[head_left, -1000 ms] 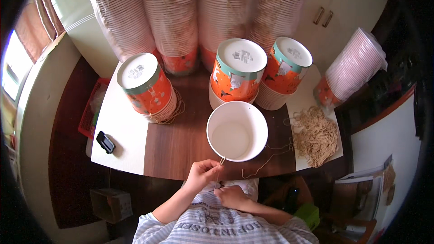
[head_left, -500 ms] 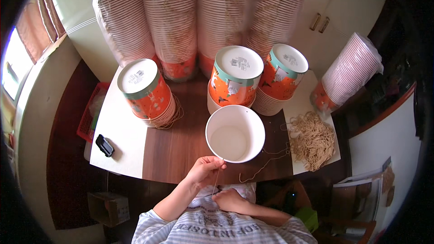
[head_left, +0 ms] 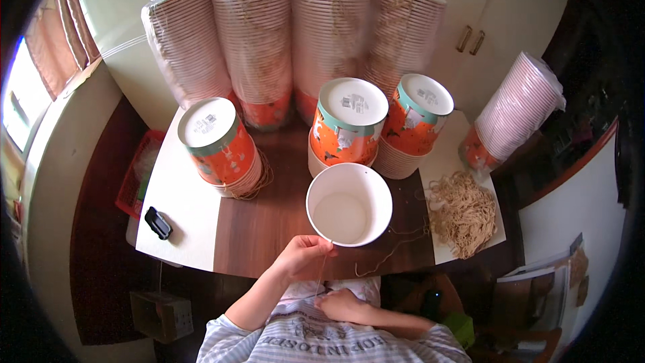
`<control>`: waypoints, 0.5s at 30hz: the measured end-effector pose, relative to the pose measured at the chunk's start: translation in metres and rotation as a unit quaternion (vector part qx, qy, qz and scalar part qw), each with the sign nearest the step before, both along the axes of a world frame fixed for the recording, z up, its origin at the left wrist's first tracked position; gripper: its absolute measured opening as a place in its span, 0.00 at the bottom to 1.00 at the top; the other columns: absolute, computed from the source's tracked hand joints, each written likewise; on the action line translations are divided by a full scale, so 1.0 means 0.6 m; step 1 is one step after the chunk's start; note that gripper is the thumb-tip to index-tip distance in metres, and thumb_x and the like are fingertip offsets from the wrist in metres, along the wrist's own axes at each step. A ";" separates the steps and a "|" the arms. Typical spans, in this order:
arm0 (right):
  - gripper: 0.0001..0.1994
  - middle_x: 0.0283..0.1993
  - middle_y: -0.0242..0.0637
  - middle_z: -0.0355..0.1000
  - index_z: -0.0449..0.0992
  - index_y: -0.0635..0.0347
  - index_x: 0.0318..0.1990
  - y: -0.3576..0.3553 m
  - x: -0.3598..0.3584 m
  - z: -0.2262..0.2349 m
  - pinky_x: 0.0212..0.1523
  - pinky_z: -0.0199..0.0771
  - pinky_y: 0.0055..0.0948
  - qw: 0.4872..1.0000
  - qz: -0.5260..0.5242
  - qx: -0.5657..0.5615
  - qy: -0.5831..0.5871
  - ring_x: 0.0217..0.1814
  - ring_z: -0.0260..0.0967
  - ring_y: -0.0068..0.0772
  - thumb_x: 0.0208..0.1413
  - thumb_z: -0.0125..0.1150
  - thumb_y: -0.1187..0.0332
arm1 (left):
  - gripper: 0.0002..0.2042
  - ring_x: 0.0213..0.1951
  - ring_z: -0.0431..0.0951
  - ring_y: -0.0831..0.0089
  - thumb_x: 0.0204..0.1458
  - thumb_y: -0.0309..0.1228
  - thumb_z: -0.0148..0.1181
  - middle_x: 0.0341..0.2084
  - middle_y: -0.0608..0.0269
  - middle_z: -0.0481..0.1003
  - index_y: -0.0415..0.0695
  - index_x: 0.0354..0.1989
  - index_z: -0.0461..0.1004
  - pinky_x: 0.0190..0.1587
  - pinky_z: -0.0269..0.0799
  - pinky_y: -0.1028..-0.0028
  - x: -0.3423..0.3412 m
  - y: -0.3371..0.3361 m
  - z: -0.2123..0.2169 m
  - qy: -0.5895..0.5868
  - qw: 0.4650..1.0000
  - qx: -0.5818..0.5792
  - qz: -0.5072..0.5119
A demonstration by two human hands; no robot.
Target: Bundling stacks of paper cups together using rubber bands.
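A white paper bucket [head_left: 341, 218] with its open mouth tipped toward me sits near the table's front edge. My left hand [head_left: 304, 255] is closed in a pinch at its near rim. From those fingertips a thin tan string [head_left: 322, 271] runs down toward my lap. There my right hand [head_left: 341, 305] is closed around the string's lower part, its fingertips partly hidden. Behind the bucket stand upside-down stacks of orange and green paper buckets [head_left: 351, 121]. A small hole shows in the white bucket's far rim.
Tall plastic-wrapped bucket stacks [head_left: 252, 47] line the back; another wrapped stack [head_left: 514, 111] leans at right. A heap of tan strings [head_left: 463, 215] lies on the right, with loose strands [head_left: 386, 255] nearby. A small black case [head_left: 158, 222] lies at left, beyond it a red basket [head_left: 127, 188].
The whole view has shifted slightly, so the table sits a little lower. Both hands keep nearly the same pose, with the string still between them.
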State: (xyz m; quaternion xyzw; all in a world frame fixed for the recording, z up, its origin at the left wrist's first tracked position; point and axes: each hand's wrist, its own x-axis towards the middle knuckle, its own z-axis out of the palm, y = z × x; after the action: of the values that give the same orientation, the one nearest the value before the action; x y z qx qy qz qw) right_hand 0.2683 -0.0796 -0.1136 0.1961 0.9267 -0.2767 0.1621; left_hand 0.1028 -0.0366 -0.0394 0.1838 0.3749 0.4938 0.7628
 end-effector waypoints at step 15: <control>0.13 0.23 0.39 0.71 0.73 0.60 0.28 0.093 0.167 0.154 0.27 0.66 0.32 0.904 0.147 -0.391 -0.084 0.26 0.69 0.34 0.52 0.44 0.64 | 0.09 0.41 0.66 0.65 0.37 0.27 0.57 0.41 0.69 0.70 0.47 0.31 0.75 0.44 0.65 0.68 -0.089 0.066 0.083 0.717 0.476 0.508 -0.037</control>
State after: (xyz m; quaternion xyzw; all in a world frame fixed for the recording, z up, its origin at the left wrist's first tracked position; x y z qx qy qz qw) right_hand 0.3683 -0.0239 -0.0210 0.0009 0.7451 -0.5726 0.3420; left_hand 0.0492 0.0031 0.0101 0.8428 0.4680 0.2650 0.0194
